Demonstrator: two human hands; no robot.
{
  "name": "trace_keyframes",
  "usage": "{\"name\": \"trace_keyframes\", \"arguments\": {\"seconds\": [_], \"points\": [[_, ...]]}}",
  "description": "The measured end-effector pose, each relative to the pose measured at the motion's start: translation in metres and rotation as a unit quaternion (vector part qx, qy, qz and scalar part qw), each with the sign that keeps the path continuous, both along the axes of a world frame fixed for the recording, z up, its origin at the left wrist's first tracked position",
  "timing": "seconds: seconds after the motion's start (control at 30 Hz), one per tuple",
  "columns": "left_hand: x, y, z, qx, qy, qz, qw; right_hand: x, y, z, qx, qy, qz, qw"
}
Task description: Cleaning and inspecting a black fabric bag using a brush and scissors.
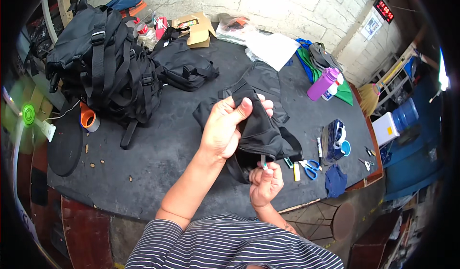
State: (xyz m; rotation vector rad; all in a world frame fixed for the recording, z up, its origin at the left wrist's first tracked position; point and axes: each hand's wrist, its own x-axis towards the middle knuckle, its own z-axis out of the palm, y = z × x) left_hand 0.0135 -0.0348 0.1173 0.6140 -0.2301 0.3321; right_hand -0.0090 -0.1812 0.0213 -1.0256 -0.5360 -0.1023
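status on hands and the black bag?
Left hand grips black bag from above. Right hand pinches small tool at its lower edge. Scissors lie beside, apart.

Even daylight, brightest at two o'clock across the whitewashed brick wall (268, 5). Shadows on the black worktable (158, 154) are soft. Centre is sharp. Fisheye bending curves the table edge; corners fall to black vignette, with blur at nine o'clock.

I counted one purple bottle (322, 84) at two o'clock, one pair of blue scissors (310, 168) at four, one tape roll (88, 118) at nine.
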Motion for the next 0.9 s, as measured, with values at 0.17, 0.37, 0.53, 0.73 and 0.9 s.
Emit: {"name": "trace_keyframes", "arguments": {"seconds": [0.17, 0.37, 0.53, 0.73, 0.9], "points": [[-0.005, -0.016, -0.003, 0.060, -0.009, 0.041, 0.997, -0.002, -0.006, 0.019, 0.096, 0.166, 0.279, 0.941], [-0.010, -0.006, 0.008, 0.068, -0.019, 0.162, 0.984, 0.001, -0.017, 0.046, -0.052, 0.115, 0.168, 0.978], [-0.013, -0.025, 0.005, 0.120, 0.000, 0.149, 0.982, -0.001, -0.010, 0.039, 0.027, 0.080, 0.143, 0.986], [-0.008, -0.025, -0.002, 0.033, -0.004, 0.092, 0.995, 0.007, -0.004, 0.031, 0.368, 0.394, 0.622, 0.568], [-0.011, -0.023, -0.005, 0.030, 0.019, 0.176, 0.984, -0.009, 0.005, 0.034, -0.059, 0.083, 0.159, 0.982]]}}
